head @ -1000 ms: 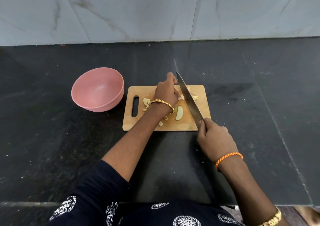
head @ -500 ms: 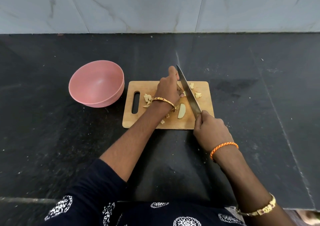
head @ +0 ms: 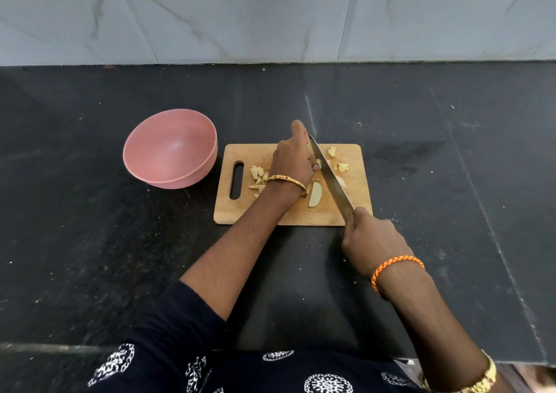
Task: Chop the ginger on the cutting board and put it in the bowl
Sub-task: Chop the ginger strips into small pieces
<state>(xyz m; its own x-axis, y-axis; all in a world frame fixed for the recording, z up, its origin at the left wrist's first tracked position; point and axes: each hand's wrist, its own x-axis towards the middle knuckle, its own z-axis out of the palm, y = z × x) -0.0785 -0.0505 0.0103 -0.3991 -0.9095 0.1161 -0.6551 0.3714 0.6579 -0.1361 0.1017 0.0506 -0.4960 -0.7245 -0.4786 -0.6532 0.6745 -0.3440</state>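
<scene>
Right hand (head: pixel 371 240) gripped knife (head: pixel 329 174) handle, fingers curled round it, blade angled across cutting board (head: pixel 288 215). Left hand (head: pixel 293 159) fingers curled down, pinning ginger piece by blade; piece itself mostly hidden. Chopped ginger bits (head: pixel 258 176) lay left of that hand, more bits (head: pixel 343 167) right of blade, long slice (head: pixel 315 194) near centre. Pink bowl (head: pixel 171 149) stood on dark surface (head: pixel 90 242) left of board, no ginger inside. Risk: left fingertips sat touching blade; slip on small piece could nick them, or scatter bits off board.
</scene>
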